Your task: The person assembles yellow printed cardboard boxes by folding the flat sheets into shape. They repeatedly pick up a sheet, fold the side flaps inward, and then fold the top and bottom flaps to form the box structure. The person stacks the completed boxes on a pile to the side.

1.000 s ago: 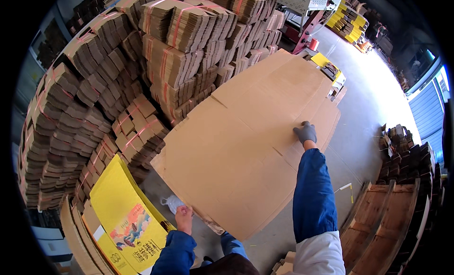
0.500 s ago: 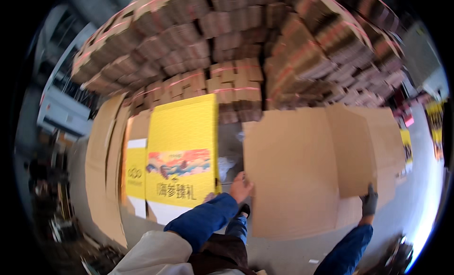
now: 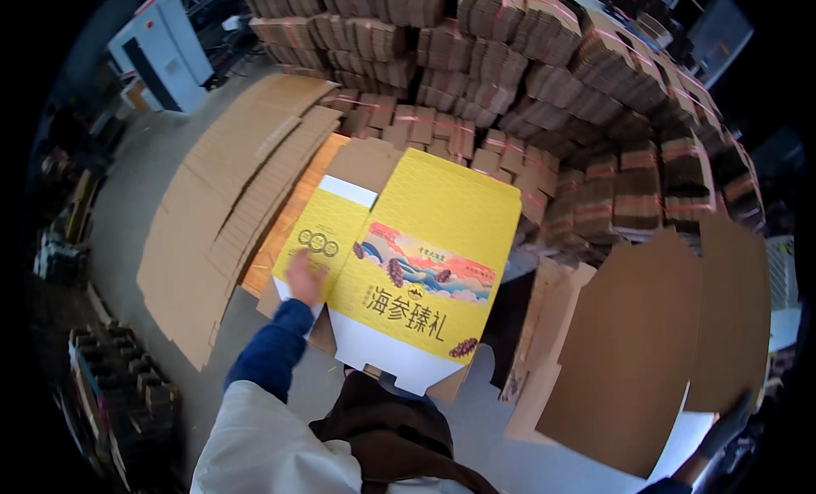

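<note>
A yellow printed carton blank lies in front of me, with a colourful picture band across its wide panel and a white flap at its near edge. My left hand reaches over its narrow left panel, fingers stretched out, slightly blurred. Far to the right, a large plain brown cardboard sheet stands at a slant, creased down its length. At its lower right corner my right hand, in a dark glove, grips the edge; shadow hides part of the fingers.
Flat cardboard sheets lie on the left beside an orange wooden surface. Bundled cardboard stacks with pink straps rise behind. A white cabinet stands at the far left, and dark racks at the near left.
The view has turned left. My left hand has left the brown sheet's edge and moved to the yellow blank's narrow panel. The brown sheet has shifted right and tilted, with my right hand at its edge.
</note>
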`<state>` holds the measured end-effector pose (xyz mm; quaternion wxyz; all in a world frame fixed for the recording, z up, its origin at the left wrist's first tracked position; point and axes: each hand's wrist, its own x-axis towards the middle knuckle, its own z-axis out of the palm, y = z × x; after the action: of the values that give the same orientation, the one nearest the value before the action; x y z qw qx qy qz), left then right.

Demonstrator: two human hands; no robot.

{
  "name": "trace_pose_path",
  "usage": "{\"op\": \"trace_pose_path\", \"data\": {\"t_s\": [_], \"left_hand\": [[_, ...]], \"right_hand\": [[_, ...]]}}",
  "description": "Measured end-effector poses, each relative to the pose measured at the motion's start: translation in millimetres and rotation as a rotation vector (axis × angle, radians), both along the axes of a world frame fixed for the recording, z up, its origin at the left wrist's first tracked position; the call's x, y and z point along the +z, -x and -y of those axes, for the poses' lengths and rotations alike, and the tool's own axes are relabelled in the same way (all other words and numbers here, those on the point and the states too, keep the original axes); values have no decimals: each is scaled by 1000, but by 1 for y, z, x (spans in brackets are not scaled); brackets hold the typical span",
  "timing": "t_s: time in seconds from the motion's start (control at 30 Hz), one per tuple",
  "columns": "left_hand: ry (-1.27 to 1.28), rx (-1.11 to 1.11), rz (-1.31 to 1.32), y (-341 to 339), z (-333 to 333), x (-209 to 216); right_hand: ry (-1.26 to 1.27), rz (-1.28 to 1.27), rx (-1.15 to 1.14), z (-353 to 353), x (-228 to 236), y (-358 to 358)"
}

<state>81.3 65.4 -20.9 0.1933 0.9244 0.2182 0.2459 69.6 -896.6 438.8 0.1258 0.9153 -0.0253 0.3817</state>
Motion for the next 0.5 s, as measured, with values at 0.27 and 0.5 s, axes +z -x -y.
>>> {"op": "trace_pose_path", "data": {"t_s": [0.27,0.5], "left_hand": [[533,391,-90,46,-200,-46],[272,1022,93,210,-193,0]], "right_hand": [[-292,-36,430,-452,-64,-80],[83,-550,650,-667,-295,-60]]}}
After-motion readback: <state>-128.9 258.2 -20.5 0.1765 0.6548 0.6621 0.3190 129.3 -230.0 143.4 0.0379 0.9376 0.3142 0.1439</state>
